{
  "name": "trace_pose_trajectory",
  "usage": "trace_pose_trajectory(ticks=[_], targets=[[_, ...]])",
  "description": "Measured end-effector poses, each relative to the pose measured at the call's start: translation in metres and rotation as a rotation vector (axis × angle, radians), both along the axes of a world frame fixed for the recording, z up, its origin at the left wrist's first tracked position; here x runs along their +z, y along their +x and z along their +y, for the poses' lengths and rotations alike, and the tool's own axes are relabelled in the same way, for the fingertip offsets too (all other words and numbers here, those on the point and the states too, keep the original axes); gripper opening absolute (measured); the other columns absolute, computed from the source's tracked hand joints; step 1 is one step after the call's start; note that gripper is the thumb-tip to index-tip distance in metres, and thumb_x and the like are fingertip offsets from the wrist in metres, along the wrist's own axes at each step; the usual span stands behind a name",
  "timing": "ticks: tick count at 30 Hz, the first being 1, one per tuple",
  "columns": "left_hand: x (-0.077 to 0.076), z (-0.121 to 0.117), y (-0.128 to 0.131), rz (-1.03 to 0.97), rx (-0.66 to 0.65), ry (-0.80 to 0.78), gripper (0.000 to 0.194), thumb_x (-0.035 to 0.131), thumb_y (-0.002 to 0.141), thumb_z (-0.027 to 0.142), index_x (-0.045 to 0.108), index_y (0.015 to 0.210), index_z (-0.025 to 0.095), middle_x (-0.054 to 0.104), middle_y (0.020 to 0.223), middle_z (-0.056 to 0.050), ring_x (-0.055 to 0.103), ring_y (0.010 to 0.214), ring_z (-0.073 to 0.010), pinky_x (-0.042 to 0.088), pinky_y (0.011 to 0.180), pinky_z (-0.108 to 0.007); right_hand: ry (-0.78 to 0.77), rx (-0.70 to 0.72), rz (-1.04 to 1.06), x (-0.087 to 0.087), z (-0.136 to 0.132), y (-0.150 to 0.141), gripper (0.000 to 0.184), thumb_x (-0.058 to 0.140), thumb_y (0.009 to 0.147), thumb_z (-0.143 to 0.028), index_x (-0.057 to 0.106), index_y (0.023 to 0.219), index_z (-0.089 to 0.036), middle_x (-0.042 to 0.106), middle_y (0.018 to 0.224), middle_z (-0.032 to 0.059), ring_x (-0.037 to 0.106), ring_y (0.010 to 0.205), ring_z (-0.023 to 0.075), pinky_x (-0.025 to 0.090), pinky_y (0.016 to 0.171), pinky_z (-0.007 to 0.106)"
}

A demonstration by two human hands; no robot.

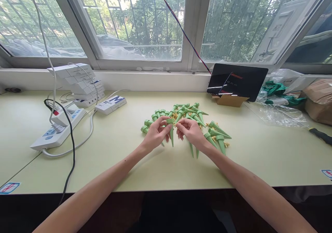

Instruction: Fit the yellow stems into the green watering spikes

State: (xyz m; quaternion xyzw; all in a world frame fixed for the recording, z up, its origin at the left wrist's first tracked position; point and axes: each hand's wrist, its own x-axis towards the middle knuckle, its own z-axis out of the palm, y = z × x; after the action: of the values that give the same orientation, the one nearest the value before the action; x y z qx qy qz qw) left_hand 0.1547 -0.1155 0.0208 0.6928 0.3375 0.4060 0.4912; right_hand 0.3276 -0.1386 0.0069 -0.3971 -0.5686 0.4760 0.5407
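Held upright in my left hand (157,132) is a green plastic watering spike (171,136), with its ridged cap on top and its point down. Beside the cap, the thumb and fingers of my right hand (190,131) are pinched together. What they hold is too small to make out. Behind and around both hands lies a loose pile of similar green spikes (199,115). Small yellow pieces (227,144) are scattered among them. Several more spikes (219,132) lie to the right of my right wrist, and some are partly hidden under my right hand.
A power strip (58,131) with cables stands on the left of the table (145,170), near stacked white boxes (80,84) and a single white box (111,104). At the back right, a dark tablet (237,82) leans on a cardboard stand (230,100). Plastic bags (282,105) lie further right.
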Motion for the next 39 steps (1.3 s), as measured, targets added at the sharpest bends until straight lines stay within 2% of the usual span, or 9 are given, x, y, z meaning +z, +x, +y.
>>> trace_pose_trajectory(ticks=[8,13,23,39], targets=[[-0.0019,0.004,-0.001,-0.066,-0.02,-0.078,0.037,0.064,0.085,0.045,0.045,0.107,0.021,0.059,0.074,0.004,0.058,0.047,-0.01,0.053,0.047,-0.025,0.024,-0.024,-0.033,-0.0002,-0.0004,-0.0012,0.035,0.063,0.085,-0.051,0.058,0.079,-0.017,0.061,0.066,0.0011,0.056,0.05,0.0111,0.047,0.048,0.025],[-0.0019,0.0041,-0.0005,-0.073,-0.026,-0.099,0.038,0.065,0.084,0.045,0.045,0.106,0.021,0.06,0.075,0.003,0.058,0.046,-0.0098,0.053,0.047,-0.026,0.058,-0.034,-0.077,-0.0021,-0.0005,-0.0002,0.031,0.061,0.087,-0.047,0.058,0.082,-0.017,0.062,0.067,0.0016,0.056,0.051,0.0112,0.047,0.048,0.025],[-0.0006,0.0027,0.0003,-0.083,-0.042,-0.119,0.038,0.064,0.085,0.045,0.045,0.106,0.021,0.058,0.072,0.004,0.056,0.045,-0.0099,0.053,0.046,-0.026,0.142,-0.096,-0.215,-0.0027,-0.0019,0.0013,0.028,0.057,0.09,-0.046,0.06,0.085,-0.018,0.063,0.07,0.002,0.057,0.054,0.0126,0.048,0.053,0.026],[-0.0001,0.0025,-0.0003,-0.06,-0.035,-0.095,0.039,0.065,0.084,0.046,0.046,0.107,0.021,0.059,0.073,0.003,0.058,0.046,-0.0101,0.053,0.045,-0.025,0.147,-0.103,-0.234,-0.0011,-0.0027,0.0007,0.027,0.057,0.089,-0.045,0.059,0.085,-0.019,0.063,0.069,0.0023,0.056,0.052,0.0131,0.046,0.051,0.026]])
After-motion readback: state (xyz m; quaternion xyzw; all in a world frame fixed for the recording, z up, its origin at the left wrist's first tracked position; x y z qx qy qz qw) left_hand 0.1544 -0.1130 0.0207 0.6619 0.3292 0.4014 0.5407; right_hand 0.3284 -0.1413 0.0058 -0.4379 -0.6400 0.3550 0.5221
